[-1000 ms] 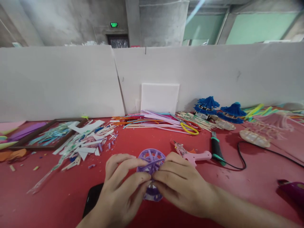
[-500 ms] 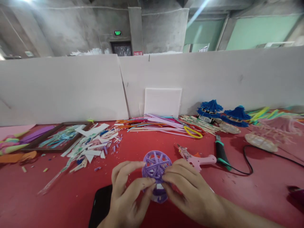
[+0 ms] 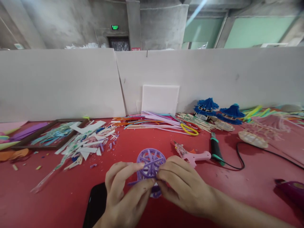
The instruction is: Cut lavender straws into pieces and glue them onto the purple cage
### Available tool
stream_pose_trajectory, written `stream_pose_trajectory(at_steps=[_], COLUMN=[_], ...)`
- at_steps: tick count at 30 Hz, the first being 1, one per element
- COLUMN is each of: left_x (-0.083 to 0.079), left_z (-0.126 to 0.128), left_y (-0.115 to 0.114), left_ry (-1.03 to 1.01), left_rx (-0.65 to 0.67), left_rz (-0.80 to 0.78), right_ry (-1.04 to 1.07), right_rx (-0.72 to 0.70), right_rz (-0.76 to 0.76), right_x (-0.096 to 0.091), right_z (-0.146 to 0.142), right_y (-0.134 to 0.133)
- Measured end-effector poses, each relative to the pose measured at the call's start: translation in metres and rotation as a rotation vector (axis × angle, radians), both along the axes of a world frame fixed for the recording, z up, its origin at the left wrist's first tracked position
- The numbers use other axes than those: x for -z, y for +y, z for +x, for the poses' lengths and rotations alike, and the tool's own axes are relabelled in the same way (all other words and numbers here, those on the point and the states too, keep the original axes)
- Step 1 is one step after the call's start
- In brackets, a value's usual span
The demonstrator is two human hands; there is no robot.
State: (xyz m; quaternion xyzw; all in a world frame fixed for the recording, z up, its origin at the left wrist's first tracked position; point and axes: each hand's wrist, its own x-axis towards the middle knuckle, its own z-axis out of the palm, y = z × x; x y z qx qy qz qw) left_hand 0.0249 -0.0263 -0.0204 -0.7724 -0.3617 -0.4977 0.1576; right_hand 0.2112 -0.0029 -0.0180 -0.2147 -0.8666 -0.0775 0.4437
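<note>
A purple pipe-cleaner craft piece, round and openwork with crossing spokes on top, is held between my two hands above the red table. My left hand has its index fingertip on the rim and its thumb at the near side. A short purple pipe cleaner juts out leftward beside that thumb. With fingers pinched at the near right edge, my right hand grips the same piece. White and darker purple parts show below the spoked top; my fingers hide much of the lower part.
A black phone lies left of my hands. On the right are a pink glue gun and a black-green corded tool. Yellow-handled scissors, pipe cleaners, paper scraps and blue roofed models line the back.
The view has shifted slightly, so the table items appear farther left and higher. The short purple pipe cleaner now sticks out by my left thumb. Both hands keep hold of the piece.
</note>
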Motion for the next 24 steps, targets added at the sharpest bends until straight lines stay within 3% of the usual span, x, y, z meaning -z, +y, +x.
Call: stream_pose_trajectory(at_steps=[5,13,24], left_x=[0.006,0.002,0.004], left_z=[-0.008,-0.004,-0.002], left_y=[0.003,0.003,0.006], left_ry=[0.108,0.071,-0.085], left_rx=[-0.057,-0.059,-0.015], left_rz=[0.055,0.017,-0.152], right_ry=[-0.007,-0.007,-0.004], right_rx=[0.016,0.029,0.006], right_rz=[-0.074,-0.115,-0.176], right_x=[-0.005,-0.002,-0.001], right_z=[-0.005,-0.005,-0.001], right_y=[0.0,0.0,0.0])
